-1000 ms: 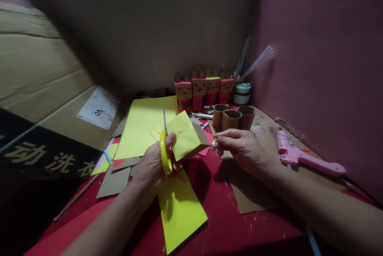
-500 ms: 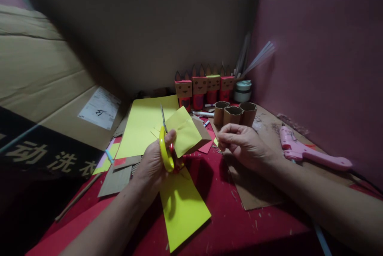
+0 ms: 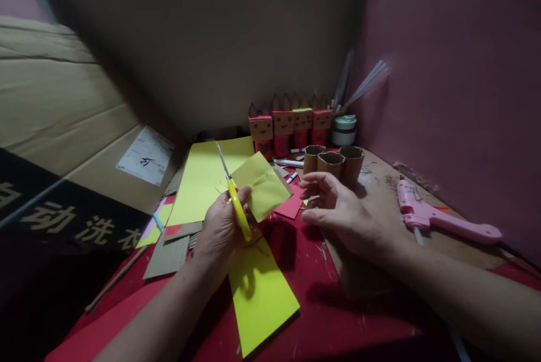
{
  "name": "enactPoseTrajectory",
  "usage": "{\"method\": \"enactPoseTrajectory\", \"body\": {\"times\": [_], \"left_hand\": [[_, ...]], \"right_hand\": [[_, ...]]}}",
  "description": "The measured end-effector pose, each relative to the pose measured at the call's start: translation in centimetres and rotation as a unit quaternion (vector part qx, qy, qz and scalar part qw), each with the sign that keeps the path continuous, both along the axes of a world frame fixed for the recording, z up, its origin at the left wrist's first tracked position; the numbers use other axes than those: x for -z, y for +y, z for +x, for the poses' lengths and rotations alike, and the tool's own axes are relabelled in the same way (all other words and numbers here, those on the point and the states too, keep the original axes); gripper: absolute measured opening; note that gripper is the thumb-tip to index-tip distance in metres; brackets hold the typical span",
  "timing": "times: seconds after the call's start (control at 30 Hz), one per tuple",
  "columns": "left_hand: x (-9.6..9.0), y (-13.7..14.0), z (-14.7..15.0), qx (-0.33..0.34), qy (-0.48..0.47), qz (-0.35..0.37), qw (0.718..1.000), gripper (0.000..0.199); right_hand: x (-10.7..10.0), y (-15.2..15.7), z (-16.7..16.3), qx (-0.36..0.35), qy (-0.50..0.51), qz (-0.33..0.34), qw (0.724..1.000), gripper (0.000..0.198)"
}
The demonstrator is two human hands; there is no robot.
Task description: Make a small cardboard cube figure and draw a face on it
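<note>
Forearms (image 3: 167,303) come in from 7 and 4 o'clock over the red desk (image 3: 310,325). Left hand (image 3: 222,218) raised, thumb up, fingers closed around yellow-handled scissors (image 3: 240,212) and also gripping a folded yellow piece (image 3: 267,190). Scissor blades point to 11 o'clock; yellow piece sticks out toward 2 o'clock from the left thumb. Right hand (image 3: 342,212) sits at 4 o'clock of center, palm turned inward, thumb below and apart from the fingers, which are spread and slightly bent. Yellow piece is near the right fingertips at their 9 o'clock, not touching. Cardboard tubes (image 3: 311,166), three upright, at 1 o'clock of the right fingertips; contact can't be told. Long yellow strip (image 3: 266,305) lies at 5 o'clock of the left hand, large yellow sheet (image 3: 203,181) at 11. Pink glue gun (image 3: 426,216) at 3 o'clock of the right hand. Box-headed figures (image 3: 283,123), four, stand at 12 o'clock.
</note>
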State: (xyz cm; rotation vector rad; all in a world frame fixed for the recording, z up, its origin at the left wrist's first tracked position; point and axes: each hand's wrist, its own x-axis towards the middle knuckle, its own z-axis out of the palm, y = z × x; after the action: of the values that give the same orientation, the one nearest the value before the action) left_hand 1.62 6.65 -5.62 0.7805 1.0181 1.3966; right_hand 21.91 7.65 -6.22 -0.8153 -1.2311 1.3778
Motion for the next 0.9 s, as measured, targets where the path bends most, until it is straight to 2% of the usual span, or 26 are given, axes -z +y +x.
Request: {"method": "enactPoseTrajectory", "body": {"times": [0.07, 0.13, 0.2, 0.27, 0.37, 0.47, 0.6, 0.77, 0.9], "left_hand": [[0.0, -0.3, 0.6, -0.01, 0.003, 0.008, 1.0, 0.068], [-0.1, -0.7, 1.3, -0.015, 0.001, 0.014, 1.0, 0.071], [-0.2, -1.0, 2.1, -0.022, -0.003, 0.021, 1.0, 0.073], [-0.4, -1.3, 2.6, -0.025, -0.001, 0.023, 0.999, 0.074], [-0.5, -1.4, 2.7, -0.015, 0.017, 0.02, 1.0, 0.081], [-0.3, -1.5, 2.7, -0.005, 0.049, 0.013, 0.999, 0.086], [0.0, -1.6, 2.7, 0.014, 0.085, 0.014, 0.996, 0.085], [0.1, -1.5, 2.8, 0.021, 0.093, 0.019, 0.995, 0.084], [0.2, -1.5, 2.9, 0.02, 0.102, 0.029, 0.994, 0.084]], "right_hand": [[0.2, -0.1, -0.4, 0.0, -0.027, 0.008, 1.0, 0.094], [0.4, -0.1, -0.8, -0.017, -0.036, 0.016, 0.999, 0.111], [0.7, 0.0, -1.1, -0.038, -0.035, 0.029, 0.998, 0.108], [0.7, 0.0, -1.2, -0.047, -0.028, 0.034, 0.998, 0.096], [0.4, -0.2, -1.2, -0.045, -0.001, 0.008, 0.999, 0.08], [0.0, -0.4, -1.2, -0.043, 0.032, -0.024, 0.998, 0.072], [0.0, -0.4, -1.2, -0.02, 0.025, -0.032, 0.999, 0.072], [0.1, -0.2, -1.2, -0.015, 0.008, 0.002, 1.0, 0.081], [0.1, -0.3, -1.2, -0.002, -0.006, 0.01, 1.0, 0.079]]}}
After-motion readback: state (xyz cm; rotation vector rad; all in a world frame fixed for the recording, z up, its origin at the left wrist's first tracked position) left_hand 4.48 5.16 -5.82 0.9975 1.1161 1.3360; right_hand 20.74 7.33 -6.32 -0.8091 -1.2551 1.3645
